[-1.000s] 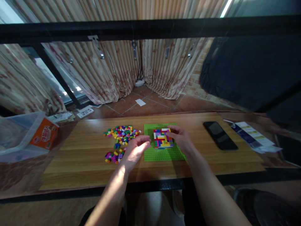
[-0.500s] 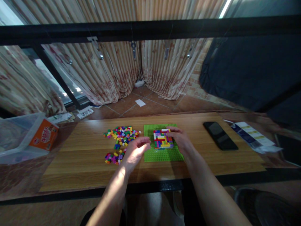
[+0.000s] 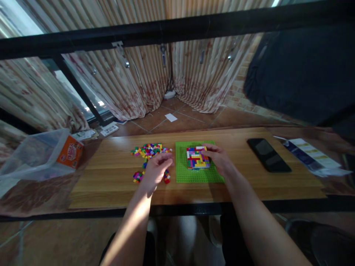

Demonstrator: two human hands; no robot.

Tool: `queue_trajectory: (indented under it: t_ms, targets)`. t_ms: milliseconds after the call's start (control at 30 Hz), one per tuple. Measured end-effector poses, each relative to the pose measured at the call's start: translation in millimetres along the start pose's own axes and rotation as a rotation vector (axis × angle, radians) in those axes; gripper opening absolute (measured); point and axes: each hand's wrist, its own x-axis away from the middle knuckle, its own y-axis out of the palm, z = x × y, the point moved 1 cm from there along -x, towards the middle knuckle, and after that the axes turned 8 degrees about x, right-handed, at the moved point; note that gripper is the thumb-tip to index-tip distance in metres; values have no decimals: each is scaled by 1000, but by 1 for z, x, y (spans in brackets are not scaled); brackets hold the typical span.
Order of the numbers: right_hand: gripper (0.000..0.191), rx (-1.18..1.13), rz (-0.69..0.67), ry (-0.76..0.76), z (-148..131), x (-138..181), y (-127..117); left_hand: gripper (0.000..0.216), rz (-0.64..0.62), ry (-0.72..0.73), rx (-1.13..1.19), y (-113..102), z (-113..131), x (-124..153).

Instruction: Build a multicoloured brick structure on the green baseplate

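Observation:
A green baseplate (image 3: 194, 173) lies on the wooden table (image 3: 111, 184), and a block of many-coloured small bricks (image 3: 197, 157) stands on it. My right hand (image 3: 219, 158) rests against the right side of that block, fingers curled on its edge. My left hand (image 3: 155, 170) hovers over the loose coloured bricks (image 3: 149, 150) left of the baseplate, fingers bent down; what they hold, if anything, is hidden. A few more bricks (image 3: 166, 177) lie by its fingers.
A black phone (image 3: 268, 155) and a printed leaflet (image 3: 310, 155) lie at the table's right. A clear plastic bag with an orange box (image 3: 69, 152) sits off the left end. A black rail (image 3: 177, 29) crosses above; curtains hang behind.
My left hand has drawn back from the baseplate's left edge to the loose bricks and turned palm down. The right hand stays on the brick block. The camera shifted slightly.

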Motion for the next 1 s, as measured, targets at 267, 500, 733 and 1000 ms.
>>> queue_trajectory:
  t_ms: [267, 500, 733, 1000]
  targets:
    - [28, 98, 233, -164, -8, 0, -16, 19, 36, 112, -266, -46, 18, -1]
    - [8, 482, 8, -732, -27, 62, 34, 12, 90, 212, -426, -55, 16, -1]
    - [14, 781, -301, -791, 7, 90, 79, 15, 120, 213, -574, -57, 14, -2]
    - [22, 929, -159, -757, 12, 73, 103, 20, 68, 179, -644, -52, 10, 0]
